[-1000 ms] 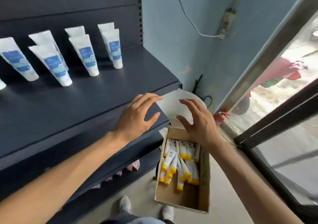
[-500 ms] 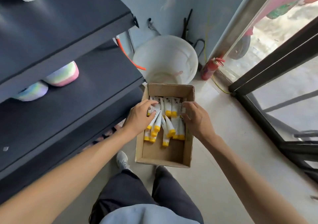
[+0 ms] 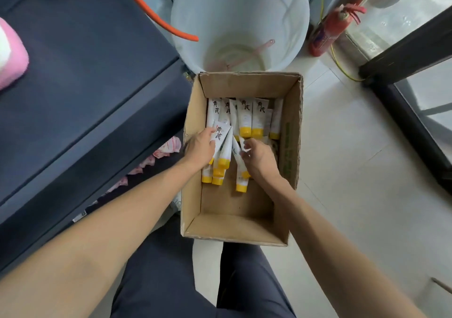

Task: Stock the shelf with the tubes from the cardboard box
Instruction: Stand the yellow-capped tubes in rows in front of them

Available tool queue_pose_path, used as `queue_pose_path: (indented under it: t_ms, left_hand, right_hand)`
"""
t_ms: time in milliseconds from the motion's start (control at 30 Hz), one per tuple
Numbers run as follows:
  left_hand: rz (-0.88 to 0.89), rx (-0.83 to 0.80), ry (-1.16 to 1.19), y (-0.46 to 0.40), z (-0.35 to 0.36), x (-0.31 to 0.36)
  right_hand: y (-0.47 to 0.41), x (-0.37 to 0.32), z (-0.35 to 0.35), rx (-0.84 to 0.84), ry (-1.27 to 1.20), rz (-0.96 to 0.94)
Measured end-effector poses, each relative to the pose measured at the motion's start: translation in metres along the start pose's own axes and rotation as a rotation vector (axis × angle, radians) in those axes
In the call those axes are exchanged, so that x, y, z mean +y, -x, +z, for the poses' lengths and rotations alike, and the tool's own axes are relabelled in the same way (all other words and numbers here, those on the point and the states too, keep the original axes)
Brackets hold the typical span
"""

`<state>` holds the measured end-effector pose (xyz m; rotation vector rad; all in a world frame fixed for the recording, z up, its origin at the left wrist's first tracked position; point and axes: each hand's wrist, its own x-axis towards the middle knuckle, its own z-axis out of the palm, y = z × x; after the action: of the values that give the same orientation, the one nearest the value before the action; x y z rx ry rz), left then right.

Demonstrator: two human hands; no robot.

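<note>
An open cardboard box [image 3: 291, 151] stands on the floor between my arms. Inside lie several white tubes with yellow caps [image 3: 245, 118] and dark lettering. My left hand [image 3: 199, 147] is inside the box at its left wall and grips a tube [image 3: 221, 136] by its flat end. My right hand [image 3: 259, 158] is beside it, fingers curled round another tube [image 3: 241, 176] whose yellow cap points toward me. The dark shelf [image 3: 80, 80] runs along the left.
A white bucket [image 3: 300, 24] with a pink ladle stands just beyond the box. A red fire extinguisher [image 3: 329, 33] leans by a dark door frame [image 3: 403, 48] at right. A pink sponge [image 3: 11, 58] lies on the shelf; an orange hose [image 3: 159, 22] hangs over it.
My view has dropped from the upper shelf to the box. Both hands went from hovering over the box down into it and closed on tubes.
</note>
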<state>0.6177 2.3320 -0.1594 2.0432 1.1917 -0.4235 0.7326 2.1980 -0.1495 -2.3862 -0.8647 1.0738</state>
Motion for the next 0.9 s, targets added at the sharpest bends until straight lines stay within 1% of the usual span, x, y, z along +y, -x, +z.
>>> queue_pose_path:
  t_ms: [67, 167, 367, 467, 567, 633, 700, 733, 800, 900]
  left_hand:
    - [-0.011, -0.015, -0.027, -0.014, 0.014, -0.003]
    - [-0.020, -0.005, -0.056, -0.028, 0.031, -0.007]
    - [-0.051, 0.088, -0.053, -0.042, 0.054, -0.012]
    - [-0.031, 0.114, -0.086, -0.042, 0.061, -0.011]
    - [-0.054, 0.088, -0.117, -0.042, 0.066, -0.005]
    - [-0.108, 0.053, -0.068, -0.042, 0.065, -0.003]
    - [-0.179, 0.050, 0.026, -0.041, 0.061, -0.004]
    - [-0.197, 0.055, 0.053, -0.039, 0.060, -0.005]
    - [-0.192, 0.070, 0.071, -0.032, 0.060, -0.007]
    - [-0.191, 0.088, 0.144, -0.020, 0.068, -0.011]
  right_hand:
    - [-0.016, 0.004, 0.018, 0.007, -0.008, 0.066]
    - [-0.035, 0.018, 0.034, 0.068, -0.010, 0.194]
    - [-0.056, 0.036, 0.051, 0.059, -0.002, 0.263]
    - [-0.063, 0.036, 0.056, 0.029, -0.015, 0.329]
    - [-0.058, 0.031, 0.068, -0.027, -0.033, 0.408]
    - [-0.050, 0.026, 0.078, -0.054, 0.007, 0.438]
    - [-0.046, 0.024, 0.081, -0.018, 0.073, 0.480]
    - [-0.046, 0.024, 0.081, 0.018, 0.055, 0.493]
    - [-0.046, 0.023, 0.082, 0.032, 0.008, 0.499]
    - [-0.040, 0.021, 0.086, 0.046, -0.159, 0.448]
